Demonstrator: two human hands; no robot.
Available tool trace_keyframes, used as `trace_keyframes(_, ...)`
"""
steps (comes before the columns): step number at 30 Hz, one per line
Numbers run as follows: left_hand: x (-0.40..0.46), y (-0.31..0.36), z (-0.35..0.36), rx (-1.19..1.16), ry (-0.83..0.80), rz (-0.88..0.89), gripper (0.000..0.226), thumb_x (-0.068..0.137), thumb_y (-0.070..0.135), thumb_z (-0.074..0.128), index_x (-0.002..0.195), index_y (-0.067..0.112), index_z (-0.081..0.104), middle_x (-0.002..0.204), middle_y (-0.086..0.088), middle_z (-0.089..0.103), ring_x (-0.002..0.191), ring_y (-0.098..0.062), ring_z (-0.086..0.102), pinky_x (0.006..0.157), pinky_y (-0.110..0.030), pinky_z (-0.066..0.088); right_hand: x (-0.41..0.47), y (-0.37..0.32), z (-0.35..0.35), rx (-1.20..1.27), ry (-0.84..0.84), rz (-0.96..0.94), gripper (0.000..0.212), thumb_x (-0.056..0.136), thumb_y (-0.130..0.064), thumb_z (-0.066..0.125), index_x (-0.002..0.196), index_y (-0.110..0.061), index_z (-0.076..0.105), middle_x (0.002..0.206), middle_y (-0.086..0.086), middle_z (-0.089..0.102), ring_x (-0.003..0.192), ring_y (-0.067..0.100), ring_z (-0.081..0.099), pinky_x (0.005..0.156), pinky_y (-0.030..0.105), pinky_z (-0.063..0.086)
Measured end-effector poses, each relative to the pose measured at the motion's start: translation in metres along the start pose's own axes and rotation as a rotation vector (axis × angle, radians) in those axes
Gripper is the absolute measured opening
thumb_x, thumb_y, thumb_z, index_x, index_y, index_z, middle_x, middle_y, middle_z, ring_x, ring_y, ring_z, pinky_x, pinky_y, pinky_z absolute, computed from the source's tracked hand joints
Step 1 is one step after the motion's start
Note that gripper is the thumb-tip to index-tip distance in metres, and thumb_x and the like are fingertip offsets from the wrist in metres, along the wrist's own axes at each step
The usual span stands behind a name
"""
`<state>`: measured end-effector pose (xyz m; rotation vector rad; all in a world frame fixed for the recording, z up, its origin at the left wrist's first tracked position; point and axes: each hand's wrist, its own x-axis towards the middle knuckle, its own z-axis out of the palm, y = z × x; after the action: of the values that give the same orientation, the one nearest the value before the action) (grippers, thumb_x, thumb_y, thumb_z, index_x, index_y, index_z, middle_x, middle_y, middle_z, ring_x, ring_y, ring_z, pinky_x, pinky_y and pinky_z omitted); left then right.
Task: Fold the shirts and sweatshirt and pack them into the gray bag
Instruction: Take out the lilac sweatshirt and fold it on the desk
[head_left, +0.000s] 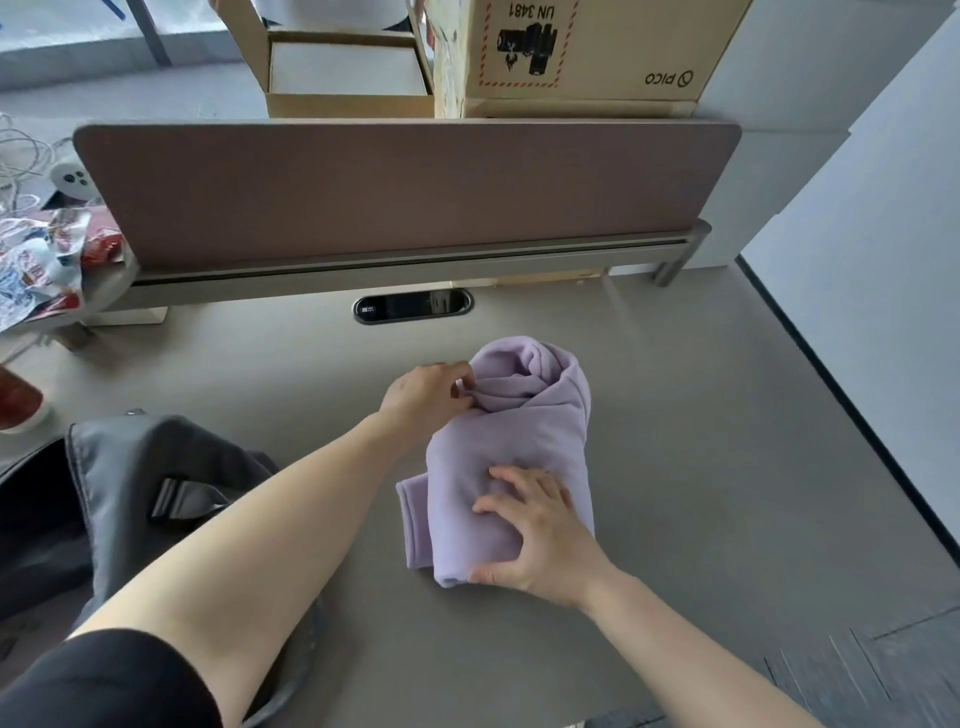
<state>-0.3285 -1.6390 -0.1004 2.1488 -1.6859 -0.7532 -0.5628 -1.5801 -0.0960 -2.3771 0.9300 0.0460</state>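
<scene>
Sweatshirt (511, 467) folding was nearly done, we judged: left hand (426, 392) pinched its upper fold, right hand (540, 535) pressed spread-fingered; next, lifting into bag (104, 499), lower left.

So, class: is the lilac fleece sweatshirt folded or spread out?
Folded: the lilac fleece sweatshirt lies as a compact bundle on the grey desk, not spread.

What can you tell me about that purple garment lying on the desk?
The lilac sweatshirt looks like soft fleece and is folded into a compact bundle lying on the gray desk. Its far end is bunched in rounded folds, and a ribbed hem or cuff sticks out at its near left. The left hand pinches a fold at the far end, and the right hand rests on its near part, fingers spread. The gray bag sits apart to its left.
</scene>
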Motion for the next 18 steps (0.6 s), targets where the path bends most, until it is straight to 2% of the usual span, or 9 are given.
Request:
trace_keyframes(1,0.0,0.002,0.0,0.043,0.018,0.021,0.016,0.087,0.032,0.056,0.101,0.028,0.061,0.104,0.001,0.062,0.094,-0.027,0.059,0.069,-0.031,0.042,0.0,0.001,-0.002,-0.02,-0.018,-0.018,0.068,0.067,-0.072,0.059,0.127,-0.041,0.052,0.149,-0.015,0.023,0.138,0.011,0.014,0.115,0.028,0.003)
trace_keyframes(3,0.001,0.006,-0.001,0.094,0.046,0.041,0.017,0.087,0.027,0.053,0.101,0.024,0.062,0.109,-0.001,0.056,0.094,-0.028,0.058,0.071,-0.031,0.041,0.0,0.006,-0.003,-0.103,-0.007,-0.082,0.061,0.067,-0.063,0.057,0.123,-0.038,0.056,0.144,-0.011,0.036,0.132,0.018,0.031,0.113,0.033,0.015)
trace_keyframes(5,0.002,0.011,0.001,0.103,0.044,0.04,0.016,0.087,0.023,0.05,0.1,0.02,0.06,0.109,-0.002,0.057,0.094,-0.029,0.057,0.069,-0.031,0.038,-0.001,0.009,-0.003,-0.152,0.016,-0.122,0.049,0.066,-0.05,0.055,0.112,-0.032,0.064,0.122,-0.008,0.052,0.109,0.02,0.051,0.101,0.035,0.035)
trace_keyframes(6,0.002,0.014,0.001,0.1,0.041,0.038,0.015,0.087,0.021,0.05,0.099,0.018,0.057,0.108,-0.004,0.06,0.092,-0.03,0.057,0.068,-0.03,0.037,0.0,0.009,-0.003,-0.144,0.02,-0.123,0.044,0.067,-0.045,0.052,0.105,-0.029,0.066,0.108,-0.009,0.055,0.097,0.019,0.055,0.091,0.033,0.041)
trace_keyframes(9,0.007,0.019,0.001,0.109,0.055,0.038,0.015,0.088,0.019,0.048,0.099,0.01,0.052,0.099,-0.012,0.064,0.084,-0.035,0.056,0.063,-0.032,0.034,0.003,0.003,-0.002,-0.064,-0.002,-0.119,0.03,0.071,-0.033,0.049,0.091,-0.02,0.067,0.083,-0.009,0.048,0.074,0.015,0.047,0.068,0.026,0.036)
trace_keyframes(13,0.017,0.01,-0.01,0.035,0.128,-0.034,0.007,0.085,0.016,0.05,0.088,0.011,0.045,0.089,-0.019,0.061,0.075,-0.036,0.052,0.06,-0.032,0.033,0.0,0.004,-0.004,-0.031,-0.074,-0.116,0.008,0.074,-0.019,0.058,0.079,-0.014,0.061,0.079,-0.005,0.047,0.072,0.015,0.046,0.057,0.02,0.031)
trace_keyframes(15,0.016,-0.001,-0.006,-0.021,0.153,-0.135,0.008,0.084,0.015,0.051,0.085,0.013,0.044,0.086,-0.017,0.061,0.073,-0.035,0.052,0.059,-0.031,0.035,-0.003,0.007,-0.003,-0.03,-0.089,-0.113,0.006,0.073,-0.018,0.059,0.077,-0.014,0.06,0.079,-0.004,0.047,0.071,0.016,0.046,0.055,0.021,0.03)
trace_keyframes(18,0.009,-0.005,0.002,-0.045,0.096,-0.213,0.007,0.086,0.017,0.05,0.092,0.013,0.049,0.097,-0.016,0.064,0.077,-0.032,0.053,0.063,-0.03,0.036,-0.006,0.008,0.001,-0.02,-0.126,-0.099,0.013,0.073,-0.021,0.059,0.086,-0.018,0.062,0.085,-0.006,0.048,0.077,0.016,0.047,0.065,0.028,0.04)
